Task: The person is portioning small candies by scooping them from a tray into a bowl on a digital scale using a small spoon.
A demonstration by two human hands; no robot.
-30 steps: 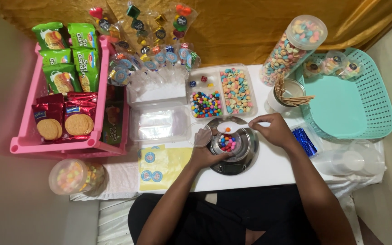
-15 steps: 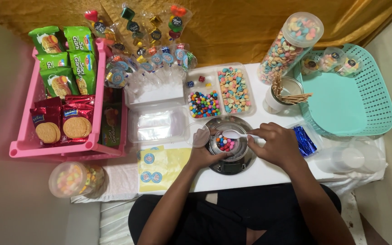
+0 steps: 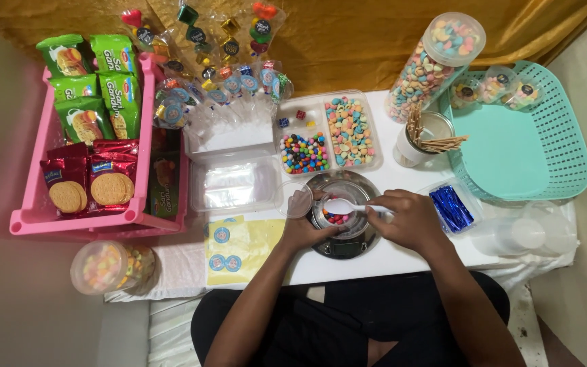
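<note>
Right hand pinched a white spoon over a small clear cup of colourful candies on the round scale — left hand curled around the cup, candy tray at 12 o'clock.

A small cup sat on the scale before me, between my left hand and right hand. The candy tray lay behind it, the rack far left, the basket right, stickers left.
</note>
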